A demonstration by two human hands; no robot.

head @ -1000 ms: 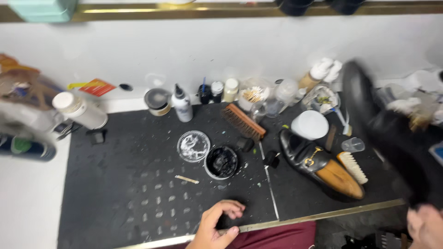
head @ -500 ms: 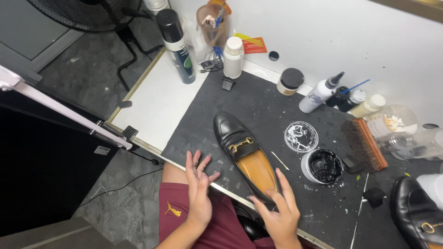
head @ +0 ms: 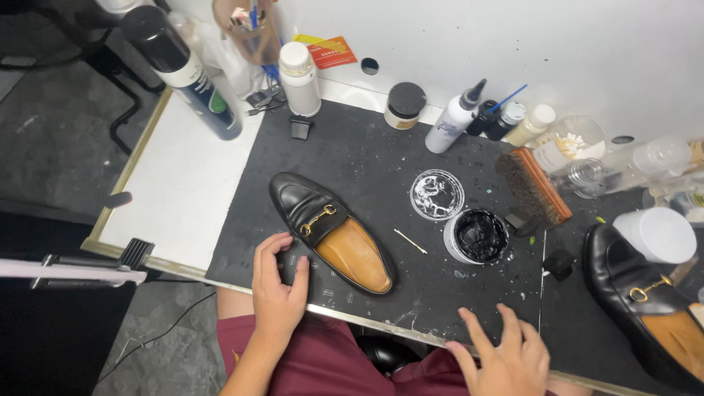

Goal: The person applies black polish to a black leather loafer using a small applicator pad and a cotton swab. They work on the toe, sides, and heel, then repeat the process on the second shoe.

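A black loafer (head: 330, 229) with a gold buckle and tan insole lies on the black mat (head: 367, 161), toe pointing up-left. My left hand (head: 277, 290) rests on the mat's front edge just left of the shoe, fingers slightly spread, empty. My right hand (head: 506, 356) hovers at the front edge to the right, fingers apart, holding nothing. An open tin of black polish (head: 477, 236) and its clear lid (head: 437, 194) sit right of the shoe. A second black loafer (head: 645, 301) lies at the far right.
A wooden brush (head: 534, 187), a cotton swab (head: 410, 241), a white squeeze bottle (head: 455, 121), small jars (head: 405, 105), a white bottle (head: 299, 69) and a dark spray can (head: 183, 70) line the back. A white cup (head: 658, 235) stands near the right shoe.
The view has shifted. My right hand has let go of the loafer's heel and moved right; my left hand now rests beside the shoe on the mat.
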